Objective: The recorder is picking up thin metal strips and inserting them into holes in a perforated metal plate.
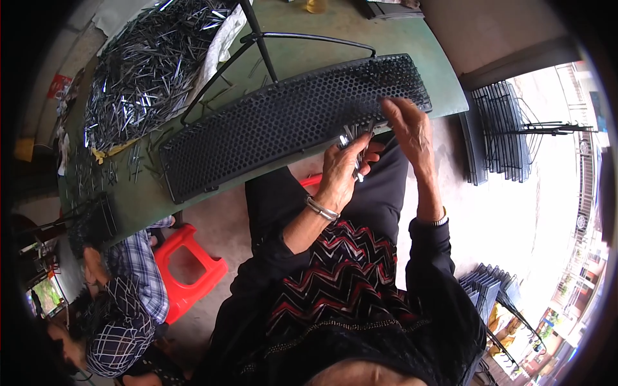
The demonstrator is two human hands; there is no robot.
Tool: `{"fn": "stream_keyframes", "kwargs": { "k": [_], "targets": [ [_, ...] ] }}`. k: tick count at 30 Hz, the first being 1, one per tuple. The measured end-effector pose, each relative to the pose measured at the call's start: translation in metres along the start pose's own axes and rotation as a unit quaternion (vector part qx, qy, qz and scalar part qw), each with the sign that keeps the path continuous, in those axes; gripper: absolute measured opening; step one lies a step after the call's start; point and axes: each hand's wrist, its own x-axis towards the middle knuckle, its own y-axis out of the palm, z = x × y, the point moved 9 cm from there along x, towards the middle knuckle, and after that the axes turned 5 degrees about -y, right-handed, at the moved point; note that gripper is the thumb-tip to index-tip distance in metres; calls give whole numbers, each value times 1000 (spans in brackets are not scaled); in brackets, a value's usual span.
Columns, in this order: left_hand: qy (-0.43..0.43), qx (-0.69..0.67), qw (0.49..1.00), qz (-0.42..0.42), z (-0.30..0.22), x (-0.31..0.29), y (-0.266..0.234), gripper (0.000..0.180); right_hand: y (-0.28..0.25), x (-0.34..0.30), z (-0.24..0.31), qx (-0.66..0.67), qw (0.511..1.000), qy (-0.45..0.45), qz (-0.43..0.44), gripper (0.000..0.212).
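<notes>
A long black perforated metal panel lies aslant across the near part of the green table, full of round holes, with a thin black rod frame rising behind it. Just in front of its near edge, my left hand is closed round a bunch of short, thin metal strips. My right hand bends over the panel's right end, thumb and fingertips drawn together at the holes. Whatever its fingertips pinch is too small to make out. Dark pieces crowd the holes at that end.
A big heap of loose metal strips covers the left of the green table, with several scattered strips nearby. A red plastic stool and another person are at lower left. Black racks stand on the right.
</notes>
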Motion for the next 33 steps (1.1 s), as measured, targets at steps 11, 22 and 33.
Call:
{"fn": "stream_keyframes", "kwargs": {
  "k": [11, 22, 33],
  "targets": [
    [2, 55, 998, 21, 4, -1, 12, 11, 13, -24, -2, 205, 951, 100, 207, 18],
    [19, 48, 998, 26, 2, 8, 24, 14, -5, -23, -11, 223, 963, 121, 93, 18],
    [-82, -79, 989, 93, 25, 26, 13, 23, -55, 19, -29, 36, 974, 19, -222, 12]
  ]
}}
